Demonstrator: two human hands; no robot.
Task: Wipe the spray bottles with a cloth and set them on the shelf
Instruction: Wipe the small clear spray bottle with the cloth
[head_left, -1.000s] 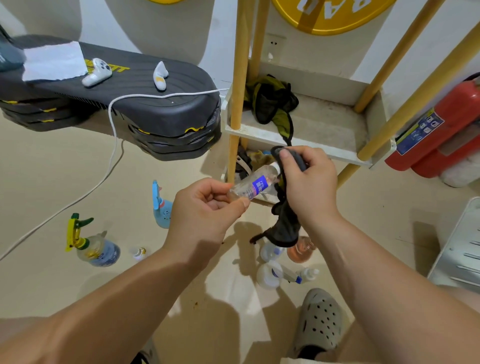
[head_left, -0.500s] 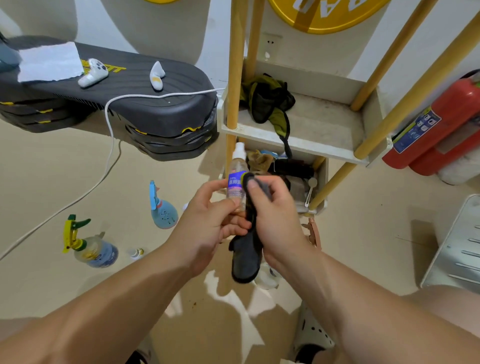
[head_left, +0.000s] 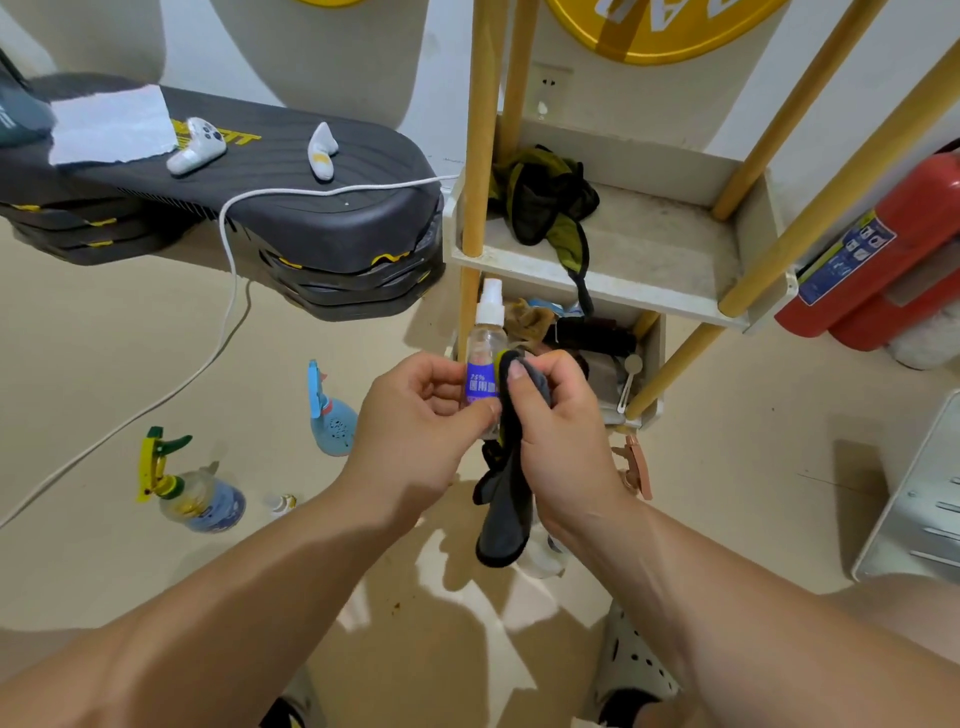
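My left hand (head_left: 415, 426) grips a small clear spray bottle (head_left: 485, 338) with a white cap and blue label, holding it upright in front of the shelf. My right hand (head_left: 563, 431) pinches a dark grey cloth (head_left: 506, 514) against the bottle's right side; the cloth's tail hangs down below my hands. On the floor at left stand a blue spray bottle (head_left: 330, 421) and a clear bottle with a yellow-green trigger (head_left: 195, 493). A peach trigger bottle (head_left: 636, 467) and a white bottle (head_left: 543, 558) are partly hidden behind my right wrist. The white shelf (head_left: 649, 260) with yellow posts rises just behind.
A green-black rag (head_left: 545, 202) lies on the shelf's upper tray; the lower tray holds clutter. Stacked dark step platforms (head_left: 291, 208) with a white cable (head_left: 228, 291) sit at left. Red fire extinguishers (head_left: 883, 260) lie at right, a metal rack (head_left: 919, 499) at far right.
The bottle went from lying sideways to upright in my left hand. My right hand with the cloth came down against its side, and both hands moved lower.
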